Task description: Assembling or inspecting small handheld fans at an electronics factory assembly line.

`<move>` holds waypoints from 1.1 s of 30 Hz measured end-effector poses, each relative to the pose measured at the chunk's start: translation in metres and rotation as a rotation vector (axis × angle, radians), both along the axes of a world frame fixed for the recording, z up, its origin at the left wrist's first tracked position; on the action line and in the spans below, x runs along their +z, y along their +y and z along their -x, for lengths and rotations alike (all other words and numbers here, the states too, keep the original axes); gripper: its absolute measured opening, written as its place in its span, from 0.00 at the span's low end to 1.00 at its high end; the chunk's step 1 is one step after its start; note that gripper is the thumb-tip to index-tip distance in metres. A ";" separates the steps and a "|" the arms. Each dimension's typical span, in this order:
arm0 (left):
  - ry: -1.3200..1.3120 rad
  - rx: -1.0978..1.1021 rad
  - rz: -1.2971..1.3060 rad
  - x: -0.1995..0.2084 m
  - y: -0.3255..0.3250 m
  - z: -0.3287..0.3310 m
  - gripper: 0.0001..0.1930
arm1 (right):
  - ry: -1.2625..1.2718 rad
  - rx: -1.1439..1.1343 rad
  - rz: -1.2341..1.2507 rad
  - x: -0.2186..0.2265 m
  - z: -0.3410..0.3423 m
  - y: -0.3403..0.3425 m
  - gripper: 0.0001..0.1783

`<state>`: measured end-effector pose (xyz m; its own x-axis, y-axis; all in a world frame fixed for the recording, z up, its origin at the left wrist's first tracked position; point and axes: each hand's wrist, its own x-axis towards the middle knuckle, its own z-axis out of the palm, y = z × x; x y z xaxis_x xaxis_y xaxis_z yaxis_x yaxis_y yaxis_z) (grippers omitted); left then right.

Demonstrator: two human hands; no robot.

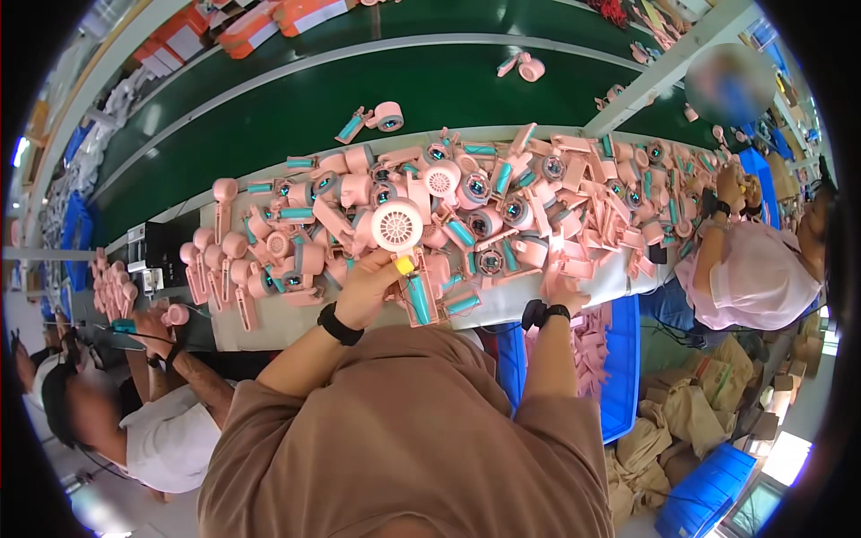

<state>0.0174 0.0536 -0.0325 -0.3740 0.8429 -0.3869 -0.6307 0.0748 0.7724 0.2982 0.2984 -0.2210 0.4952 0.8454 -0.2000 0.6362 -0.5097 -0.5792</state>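
- Our left hand (366,289) is closed around a pink handheld fan (401,247), holding it just above the near edge of the heap of pink fan parts (502,202) on the pale work table (269,327).
- The fan's round white grille faces up toward us and sits at the far end; its handle runs down toward us, past a yellow fingertip cover (404,265) on one finger, to a teal insert (418,299) at the near end.
- So the long axis runs far to near, leaning slightly right at the near end, head far and handle foot near.
- Our right hand (569,294) rests at the near right edge of the heap, fingers curled down among loose pink shells; we cannot tell whether it grips one.
- To do this well, we judge it best to keep the left grip low on the neck so the grille stays clear of the fingers, and to hold the handle steady along that same axis.
- We would draw any piece from the heap's edge rather than its middle, since the parts overlap and could drag neighbours off the table.
- The green conveyor belt (269,117) lies beyond the table, with a few fans on it.
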 end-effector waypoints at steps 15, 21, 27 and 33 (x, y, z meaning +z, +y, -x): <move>-0.132 0.157 -0.251 -0.009 -0.024 0.015 0.16 | 1.797 0.637 0.599 0.191 0.116 -0.102 0.24; -0.106 0.266 -0.250 0.000 -0.032 0.011 0.15 | 0.379 1.630 -0.527 0.257 0.172 -0.159 0.29; -0.032 0.410 -0.283 0.003 -0.043 0.000 0.15 | 0.129 1.603 -0.752 0.262 0.191 -0.183 0.29; 0.026 0.526 -0.334 0.004 -0.036 -0.010 0.16 | 0.079 1.534 -0.752 0.251 0.202 -0.195 0.32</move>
